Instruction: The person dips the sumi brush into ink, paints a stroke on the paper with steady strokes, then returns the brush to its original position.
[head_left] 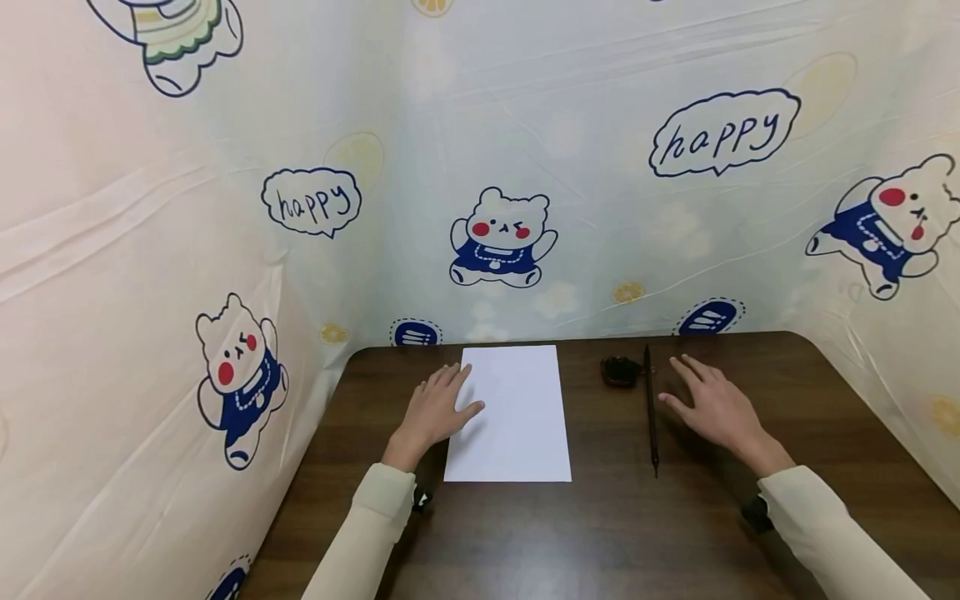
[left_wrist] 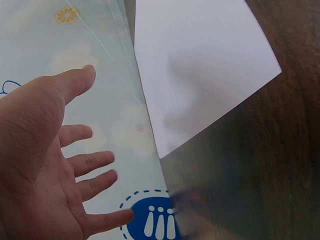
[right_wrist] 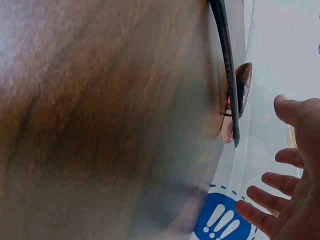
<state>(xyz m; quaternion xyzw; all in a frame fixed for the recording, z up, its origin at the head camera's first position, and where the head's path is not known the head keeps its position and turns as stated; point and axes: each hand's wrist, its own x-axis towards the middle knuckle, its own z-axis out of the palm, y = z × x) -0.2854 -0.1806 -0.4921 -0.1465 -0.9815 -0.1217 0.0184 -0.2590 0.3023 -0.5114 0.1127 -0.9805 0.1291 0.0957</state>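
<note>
A blank white sheet of paper [head_left: 513, 417] lies on the dark wooden table [head_left: 510, 533]. My left hand [head_left: 435, 408], fingers spread, overlaps the sheet's left edge in the head view and casts a shadow on it. In the left wrist view nothing is in that hand [left_wrist: 55, 165]. To the right of the sheet lies a slim black calligraphy brush [head_left: 651, 417], pointing away from me. Beside its far part sits a small dark glossy ink dish [head_left: 620, 372]. My right hand [head_left: 716, 408] hovers right of the brush with fingers apart, holding nothing in the right wrist view [right_wrist: 295, 185].
A pale curtain [head_left: 600, 192] printed with bears and the word happy stands around the table's back and sides. The table's back edge runs just beyond the paper and the dish. Dark bands [head_left: 757, 512] sit at both wrists.
</note>
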